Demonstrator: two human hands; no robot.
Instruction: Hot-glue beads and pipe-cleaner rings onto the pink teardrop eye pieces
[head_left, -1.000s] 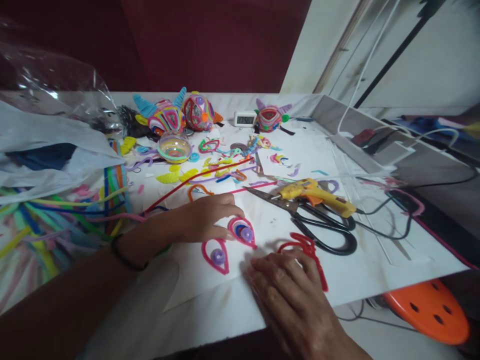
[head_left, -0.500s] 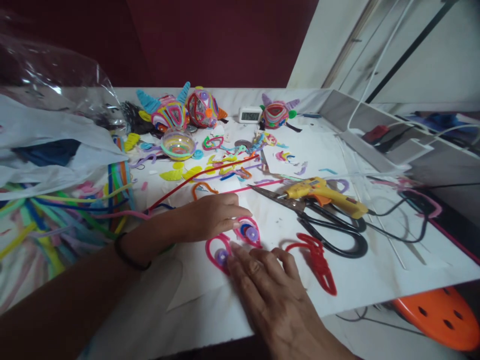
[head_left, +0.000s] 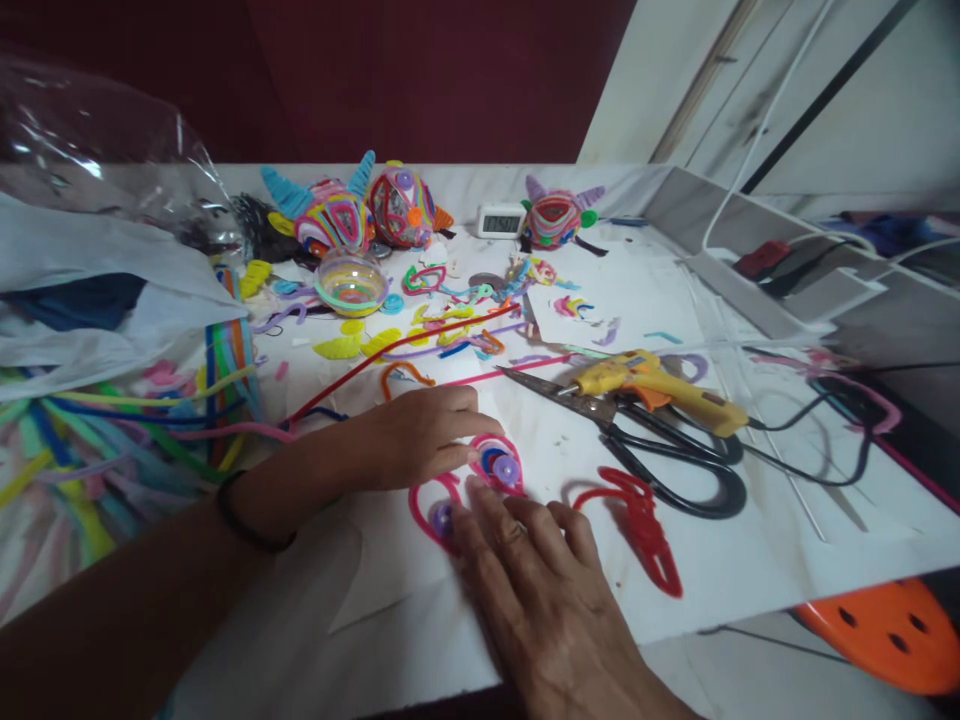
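Two pink teardrop pipe-cleaner shapes with purple centres lie on white paper near the table's front edge. My left hand (head_left: pixel 416 435) rests curled beside the upper teardrop (head_left: pixel 497 463), fingertips touching its edge. My right hand (head_left: pixel 540 580) lies flat with fingers stretched out, its fingertips over the lower teardrop (head_left: pixel 431 505), partly hiding it. A red pipe-cleaner shape (head_left: pixel 641 525) lies just right of my right hand.
Black scissors (head_left: pixel 660 455) and a yellow glue gun (head_left: pixel 656 385) with its cable lie to the right. Pipe-cleaner bundles (head_left: pixel 112 430) and a plastic bag (head_left: pixel 90 190) fill the left. Colourful balls (head_left: pixel 405 205), a clear dome (head_left: pixel 351 285), a small clock (head_left: pixel 501 220) and scraps sit behind. An orange stool (head_left: pixel 892 640) stands below.
My right hand left the red shape and slid left onto the lower pink teardrop. My left hand stayed by the upper teardrop.
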